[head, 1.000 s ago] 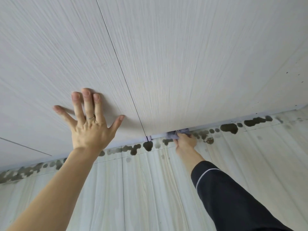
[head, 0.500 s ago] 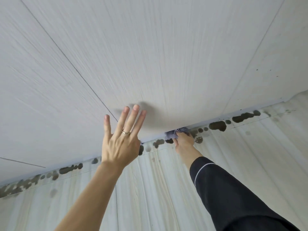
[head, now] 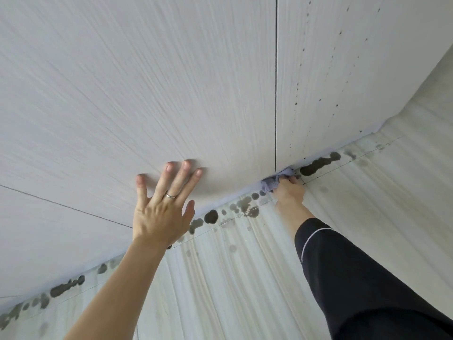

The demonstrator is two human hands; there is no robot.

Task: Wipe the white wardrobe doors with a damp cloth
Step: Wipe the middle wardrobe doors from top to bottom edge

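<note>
Low on grained door (head: 171,82), right hand (head: 290,192) gripping crumpled cloth (head: 270,184)

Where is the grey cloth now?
In the head view the cloth is right of centre, gripped in the right hand at the bottom edge of the wardrobe doors, just under the vertical seam between them.

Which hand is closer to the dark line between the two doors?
Right. The right hand grips the cloth at the bottom of the dark line. The left hand presses flat on the door, well off to the left.
</note>
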